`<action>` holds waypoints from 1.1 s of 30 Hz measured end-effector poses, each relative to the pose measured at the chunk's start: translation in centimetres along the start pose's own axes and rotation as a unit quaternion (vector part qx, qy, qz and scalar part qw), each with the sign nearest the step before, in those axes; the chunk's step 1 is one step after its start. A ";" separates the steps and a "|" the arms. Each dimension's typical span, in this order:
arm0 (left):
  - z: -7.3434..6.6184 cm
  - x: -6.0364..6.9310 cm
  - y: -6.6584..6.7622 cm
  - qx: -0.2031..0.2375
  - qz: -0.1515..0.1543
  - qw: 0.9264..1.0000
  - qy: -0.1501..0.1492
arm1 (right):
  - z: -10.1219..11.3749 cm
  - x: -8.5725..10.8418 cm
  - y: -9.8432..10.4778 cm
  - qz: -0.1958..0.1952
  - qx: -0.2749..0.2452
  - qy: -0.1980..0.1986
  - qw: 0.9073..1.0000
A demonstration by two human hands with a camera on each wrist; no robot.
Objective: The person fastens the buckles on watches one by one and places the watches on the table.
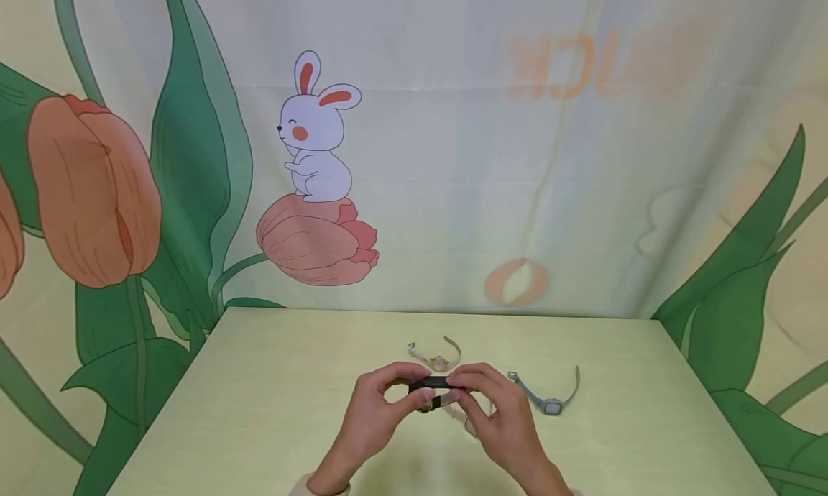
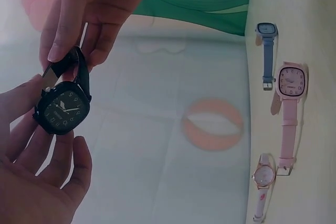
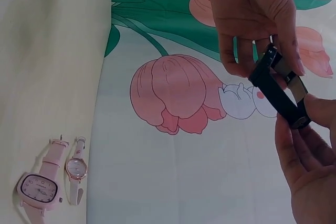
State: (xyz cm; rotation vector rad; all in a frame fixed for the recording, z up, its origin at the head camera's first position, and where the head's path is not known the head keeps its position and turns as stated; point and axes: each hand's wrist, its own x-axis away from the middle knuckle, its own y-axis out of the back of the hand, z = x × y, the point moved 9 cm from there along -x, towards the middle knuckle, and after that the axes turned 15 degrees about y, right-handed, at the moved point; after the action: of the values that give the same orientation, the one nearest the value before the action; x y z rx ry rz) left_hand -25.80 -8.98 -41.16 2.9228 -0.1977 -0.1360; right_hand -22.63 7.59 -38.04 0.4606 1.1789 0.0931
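Note:
A black square-faced wristwatch [image 1: 440, 382] is held above the table between both hands. My left hand [image 1: 369, 413] grips it by the case between thumb and fingers; its dial with light numerals faces the left wrist view. The strap [image 3: 281, 98] is bent round into a loop, and my right hand [image 1: 507, 424] pinches it between thumb and fingers. Below the hands a pink square watch [image 2: 291, 82] lies on the table, partly behind my right hand in the head view. Whether the strap is buckled I cannot tell.
On the pale table [image 1: 259, 410], a small round watch with a light strap [image 1: 439, 364] lies beyond the hands. A blue watch [image 1: 552, 407] lies to their right. A curtain [image 1: 427, 194] printed with tulips and a rabbit hangs behind the table's far edge.

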 end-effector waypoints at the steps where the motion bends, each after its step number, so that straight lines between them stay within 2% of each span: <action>1: 0.0 0.0 0.0 -0.001 0.001 1.000 0.001 | 0.1 -0.1 0.1 -0.003 0.003 0.006 1.000; 4: 0.0 0.0 -0.1 -0.004 0.002 1.000 0.004 | 0.3 -0.2 0.2 -0.006 0.007 0.020 1.000; 9: 0.1 -0.1 -0.5 -0.005 0.009 1.000 0.004 | 0.1 -0.1 0.0 0.002 -0.005 0.015 1.000; 13: 0.5 -0.2 -0.5 0.020 0.009 1.000 0.012 | -0.6 0.3 -0.2 -0.003 -0.032 -0.030 0.999; 17: 0.8 -0.3 -0.5 0.064 0.017 0.998 0.023 | -1.4 0.9 -0.4 -0.012 -0.077 -0.086 0.993; 23: 0.9 -0.3 -0.7 0.092 0.027 0.995 0.033 | -1.4 0.9 -0.6 -0.025 -0.095 -0.108 0.989; 27: 0.7 -0.3 -0.6 0.077 0.026 0.997 0.020 | -1.3 0.8 -0.5 -0.021 -0.083 -0.102 0.991; 33: 0.2 -0.1 -0.2 0.059 0.025 0.998 -0.028 | -1.1 0.7 -0.5 -0.010 -0.104 -0.073 0.992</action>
State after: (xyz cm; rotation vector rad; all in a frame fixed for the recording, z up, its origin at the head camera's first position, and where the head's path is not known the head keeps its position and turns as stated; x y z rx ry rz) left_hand -25.86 -8.84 -41.37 3.0310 -0.2982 -0.2053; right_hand -23.45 7.70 -39.18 0.2682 1.0165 0.1606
